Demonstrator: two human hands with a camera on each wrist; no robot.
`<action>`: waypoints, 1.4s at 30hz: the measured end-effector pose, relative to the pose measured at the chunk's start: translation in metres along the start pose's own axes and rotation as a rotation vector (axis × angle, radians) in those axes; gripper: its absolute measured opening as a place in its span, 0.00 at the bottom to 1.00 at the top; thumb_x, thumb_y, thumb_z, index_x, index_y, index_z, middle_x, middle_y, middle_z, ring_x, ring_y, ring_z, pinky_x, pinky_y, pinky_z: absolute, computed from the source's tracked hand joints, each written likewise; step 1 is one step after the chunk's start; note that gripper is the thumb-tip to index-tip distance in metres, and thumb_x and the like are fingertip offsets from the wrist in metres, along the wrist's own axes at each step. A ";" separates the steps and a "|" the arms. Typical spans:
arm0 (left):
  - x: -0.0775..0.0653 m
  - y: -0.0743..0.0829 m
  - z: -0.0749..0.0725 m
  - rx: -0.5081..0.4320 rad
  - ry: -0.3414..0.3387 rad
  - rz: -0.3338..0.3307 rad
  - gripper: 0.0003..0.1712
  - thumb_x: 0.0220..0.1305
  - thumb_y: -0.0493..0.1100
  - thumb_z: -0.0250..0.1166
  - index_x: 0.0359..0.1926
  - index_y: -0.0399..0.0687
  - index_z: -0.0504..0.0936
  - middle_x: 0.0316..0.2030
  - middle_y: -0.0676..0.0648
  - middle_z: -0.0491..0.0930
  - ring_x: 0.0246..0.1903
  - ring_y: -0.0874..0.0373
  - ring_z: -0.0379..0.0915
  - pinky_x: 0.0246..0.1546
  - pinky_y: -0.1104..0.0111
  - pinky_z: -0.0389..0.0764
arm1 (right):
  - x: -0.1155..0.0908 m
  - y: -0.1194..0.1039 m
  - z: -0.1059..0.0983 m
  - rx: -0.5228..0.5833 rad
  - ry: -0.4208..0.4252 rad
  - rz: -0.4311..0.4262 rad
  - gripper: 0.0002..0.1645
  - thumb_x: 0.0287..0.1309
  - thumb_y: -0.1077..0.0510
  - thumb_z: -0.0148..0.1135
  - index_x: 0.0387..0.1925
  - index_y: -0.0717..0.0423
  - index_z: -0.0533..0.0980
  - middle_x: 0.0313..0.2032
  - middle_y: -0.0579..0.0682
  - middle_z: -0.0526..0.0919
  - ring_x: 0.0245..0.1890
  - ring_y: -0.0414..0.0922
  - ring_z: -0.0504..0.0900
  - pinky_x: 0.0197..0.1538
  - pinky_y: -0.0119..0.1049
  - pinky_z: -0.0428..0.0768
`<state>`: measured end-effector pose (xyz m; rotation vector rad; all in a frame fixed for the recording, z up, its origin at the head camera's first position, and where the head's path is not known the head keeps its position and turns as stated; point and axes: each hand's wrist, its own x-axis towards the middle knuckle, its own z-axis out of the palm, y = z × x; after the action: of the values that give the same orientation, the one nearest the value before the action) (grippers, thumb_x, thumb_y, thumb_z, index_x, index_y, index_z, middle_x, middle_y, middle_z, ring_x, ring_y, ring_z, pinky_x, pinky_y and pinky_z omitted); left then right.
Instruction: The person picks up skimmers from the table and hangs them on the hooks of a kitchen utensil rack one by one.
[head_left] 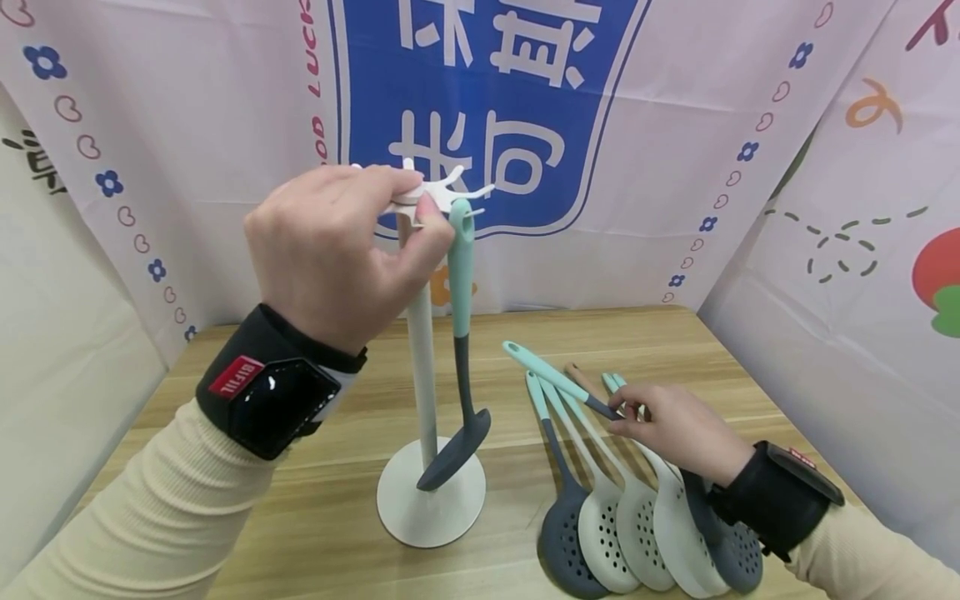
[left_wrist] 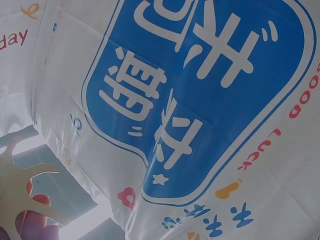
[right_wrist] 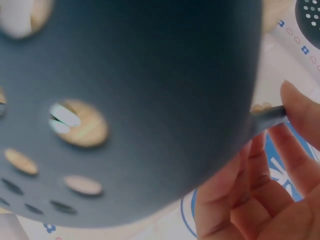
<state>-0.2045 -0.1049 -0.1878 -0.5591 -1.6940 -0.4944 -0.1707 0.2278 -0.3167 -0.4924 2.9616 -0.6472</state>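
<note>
My left hand (head_left: 345, 250) grips the hooked top (head_left: 442, 196) of a white utensil stand; its prongs (left_wrist: 30, 192) show in the left wrist view, with fingertips behind them. From one hook hangs a ladle (head_left: 462, 275) with a mint handle and dark grey bowl, close to my left thumb. Over the utensils at right, my right hand (head_left: 675, 425) pinches the dark shaft of a skimmer (head_left: 551, 367), its mint handle end raised towards the stand. Up close in the right wrist view is its dark perforated head (right_wrist: 165, 125); in the head view my right wrist partly hides that end.
Several utensils lie fanned out on the wooden table (head_left: 322, 508), among them a dark skimmer (head_left: 570, 542), a white skimmer (head_left: 603, 533) and a grey skimmer (head_left: 643, 533). The stand's round base (head_left: 397, 508) is left of them. A printed cloth (head_left: 247, 108) hangs behind.
</note>
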 end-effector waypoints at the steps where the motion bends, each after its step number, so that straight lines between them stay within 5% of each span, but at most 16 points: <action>1: 0.000 0.000 0.000 -0.001 -0.001 -0.001 0.28 0.66 0.53 0.53 0.34 0.37 0.91 0.25 0.38 0.89 0.23 0.41 0.83 0.17 0.57 0.65 | 0.000 -0.001 0.000 -0.002 0.002 -0.005 0.12 0.66 0.54 0.70 0.48 0.54 0.85 0.30 0.41 0.79 0.24 0.37 0.68 0.27 0.31 0.62; 10: -0.001 -0.002 0.000 -0.016 0.006 -0.007 0.28 0.66 0.54 0.53 0.35 0.37 0.92 0.29 0.38 0.91 0.29 0.40 0.88 0.19 0.54 0.72 | -0.001 -0.008 -0.002 -0.017 0.014 -0.038 0.12 0.67 0.54 0.69 0.49 0.53 0.85 0.29 0.39 0.79 0.24 0.36 0.67 0.28 0.31 0.63; 42: -0.002 -0.010 0.000 -0.108 -0.014 -0.031 0.26 0.65 0.53 0.54 0.38 0.39 0.92 0.34 0.40 0.93 0.32 0.41 0.89 0.22 0.53 0.75 | 0.003 -0.035 0.002 0.032 0.068 -0.132 0.09 0.66 0.54 0.70 0.46 0.50 0.85 0.29 0.37 0.78 0.28 0.35 0.73 0.29 0.30 0.68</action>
<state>-0.2108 -0.1131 -0.1899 -0.6159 -1.6983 -0.6081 -0.1628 0.1964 -0.3038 -0.6819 2.9954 -0.7367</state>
